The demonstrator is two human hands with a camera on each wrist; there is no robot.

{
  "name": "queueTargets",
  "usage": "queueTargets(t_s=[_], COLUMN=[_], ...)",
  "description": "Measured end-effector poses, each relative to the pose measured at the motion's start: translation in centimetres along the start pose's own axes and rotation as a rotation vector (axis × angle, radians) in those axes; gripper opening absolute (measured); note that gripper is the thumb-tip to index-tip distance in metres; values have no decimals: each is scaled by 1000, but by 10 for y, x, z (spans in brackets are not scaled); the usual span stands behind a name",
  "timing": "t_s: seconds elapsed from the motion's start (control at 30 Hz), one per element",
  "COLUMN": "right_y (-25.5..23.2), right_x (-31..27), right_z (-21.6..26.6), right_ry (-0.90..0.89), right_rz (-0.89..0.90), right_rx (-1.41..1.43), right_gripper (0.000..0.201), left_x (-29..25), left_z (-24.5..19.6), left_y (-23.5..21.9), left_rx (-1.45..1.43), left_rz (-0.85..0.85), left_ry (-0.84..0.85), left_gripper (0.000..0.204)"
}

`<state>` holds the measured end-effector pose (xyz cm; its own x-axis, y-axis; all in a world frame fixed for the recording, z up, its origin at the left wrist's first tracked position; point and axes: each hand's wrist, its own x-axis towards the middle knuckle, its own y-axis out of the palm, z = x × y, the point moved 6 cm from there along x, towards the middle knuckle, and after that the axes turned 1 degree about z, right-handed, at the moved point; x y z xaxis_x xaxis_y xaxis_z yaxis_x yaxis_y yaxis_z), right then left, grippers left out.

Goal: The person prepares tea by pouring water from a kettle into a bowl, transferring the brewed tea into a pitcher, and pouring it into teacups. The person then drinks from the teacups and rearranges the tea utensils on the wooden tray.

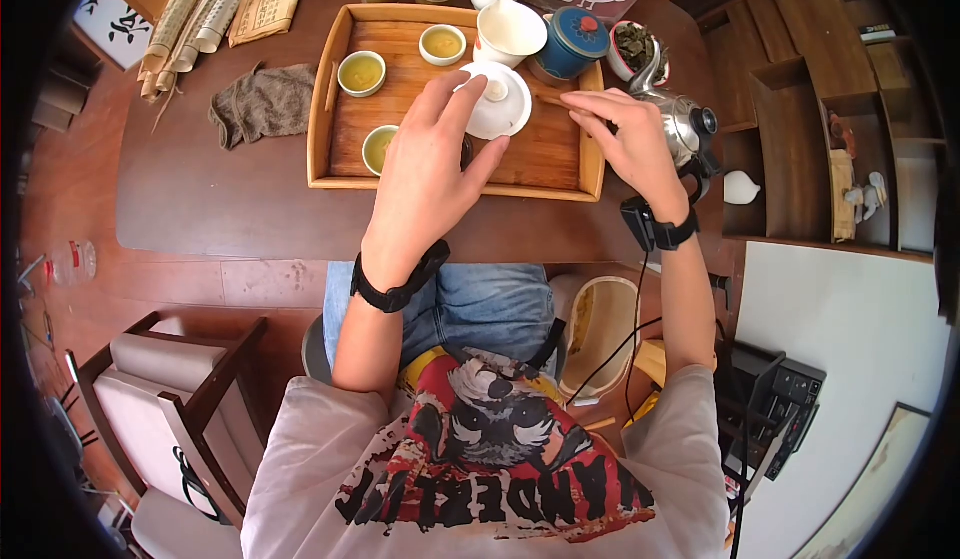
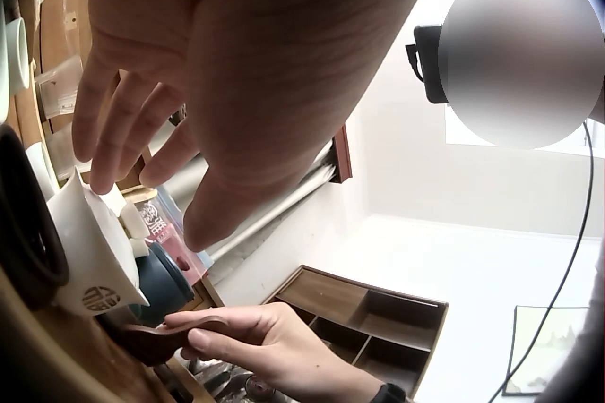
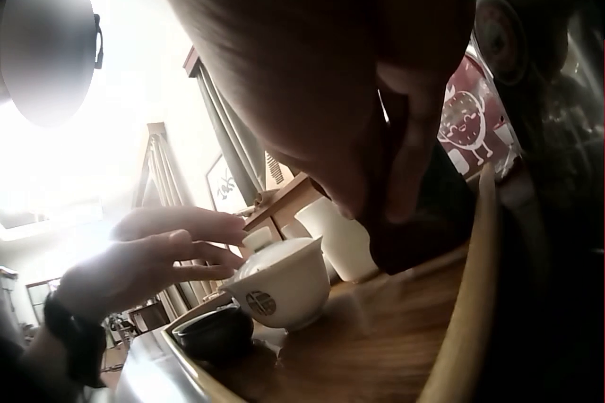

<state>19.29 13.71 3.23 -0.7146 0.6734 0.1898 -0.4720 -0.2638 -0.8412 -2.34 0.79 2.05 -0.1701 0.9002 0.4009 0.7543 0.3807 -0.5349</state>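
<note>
A white lidded bowl (image 1: 500, 109) stands on the wooden tray (image 1: 560, 167); an emblem marks its side (image 3: 284, 285). My left hand (image 1: 425, 164) is over its left edge in the head view, fingers spread and slightly bent near the lid's knob; whether they touch it I cannot tell. To the right, my right hand (image 1: 632, 144) pinches a thin brown piece, which the left wrist view shows as a dark brown scoop (image 2: 156, 339). Beside the bowl is a dark cup (image 3: 213, 332), mostly hidden by my left hand in the head view.
Three small cups of yellow-green tea, one (image 1: 362, 74) at the left, and a white pitcher (image 1: 511, 34) stand on the tray. Behind are a blue canister (image 1: 573, 44) and a bowl of leaves (image 1: 632, 49). A metal kettle (image 1: 680, 124) stands right, a brown cloth (image 1: 262, 106) left.
</note>
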Motion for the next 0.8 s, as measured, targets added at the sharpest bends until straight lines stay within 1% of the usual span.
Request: queueTargets(t_s=[0.03, 0.13, 0.23, 0.3, 0.37, 0.4, 0.47, 0.63, 0.7, 0.73, 0.8], right_y=[1, 6, 4, 1, 0, -1, -1, -8, -16, -15, -7], right_x=[1, -12, -36, -54, -69, -72, -75, -72, -71, -70, -62], right_z=[-2, 2, 16, 26, 35, 41, 41, 44, 39, 30, 22], right_ry=[-8, 40, 34, 62, 28, 45, 48, 72, 239, 235, 255], right_rz=[-40, -29, -31, 2, 81, 108, 99, 77, -80, -155, -185], right_rx=[8, -52, -120, -75, -17, -10, -6, 63, 71, 38, 62], right_gripper=[25, 27, 28, 28, 28, 27, 26, 24, 25, 26, 25], left_x=[0, 2, 2, 2, 3, 3, 4, 0, -1, 0, 0], left_z=[0, 1, 3, 5, 6, 5, 3, -1, -3, -3, -5], left_y=[-1, -5, -8, -9, -8, -7, -6, -7, -10, -12, -12], left_rx=[-7, -19, -26, -28, -26, -33, -40, -31, -38, -37, -33], left_rz=[1, -5, -21, -31, -30, -27, -8, -26, -34, -39, -42], left_ry=[-8, -28, -29, -21, -12, -11, -30, -1, 1, 1, 11], left_gripper=[57, 57, 57, 56, 56, 56, 56, 56, 56, 56, 56])
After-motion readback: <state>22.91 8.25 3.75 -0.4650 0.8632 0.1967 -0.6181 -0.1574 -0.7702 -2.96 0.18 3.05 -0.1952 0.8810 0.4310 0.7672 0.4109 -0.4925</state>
